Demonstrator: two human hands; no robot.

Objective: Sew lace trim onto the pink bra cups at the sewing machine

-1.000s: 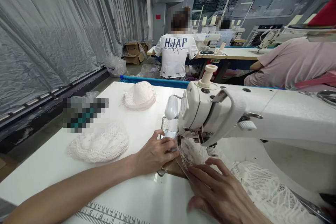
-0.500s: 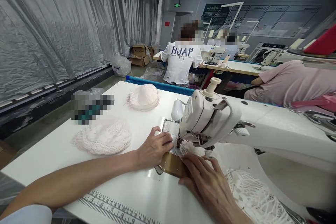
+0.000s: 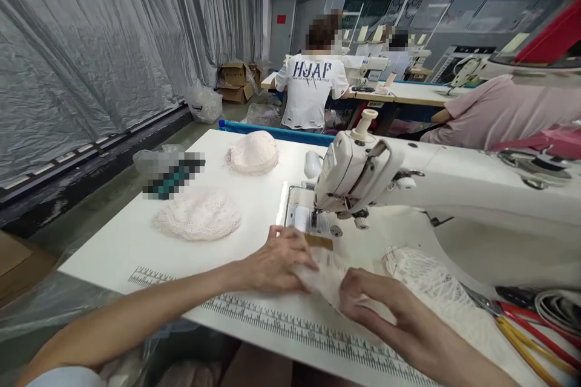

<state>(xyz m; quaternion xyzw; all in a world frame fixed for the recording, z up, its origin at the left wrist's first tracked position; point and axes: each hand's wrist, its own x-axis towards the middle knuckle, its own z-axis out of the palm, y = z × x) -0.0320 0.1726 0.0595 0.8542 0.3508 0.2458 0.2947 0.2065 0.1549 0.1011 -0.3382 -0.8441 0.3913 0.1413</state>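
Note:
Between my hands is a pale, sheer piece of fabric (image 3: 324,275), blurred by motion, in front of the white sewing machine (image 3: 349,175). My left hand (image 3: 281,260) has its fingertips closed on the fabric's left side. On the right side, my right hand (image 3: 374,296) grips it with curled fingers. The needle and presser foot (image 3: 314,216) stand behind the hands, over the metal plate, with no fabric beneath them. A tan strip (image 3: 319,242) shows just past my left fingers. To the right lies white lace fabric (image 3: 431,284).
Two pale lace cups (image 3: 197,214) (image 3: 253,153) rest on the white table (image 3: 263,205). A printed ruler (image 3: 290,326) runs along its front edge. Scissors with red handles (image 3: 521,314) and a yellow-handled tool (image 3: 529,344) lie right. Co-workers sit beyond.
Both hands have come back from the needle toward the table's front edge, bringing the fabric out from under the machine head. The camera view has also shifted.

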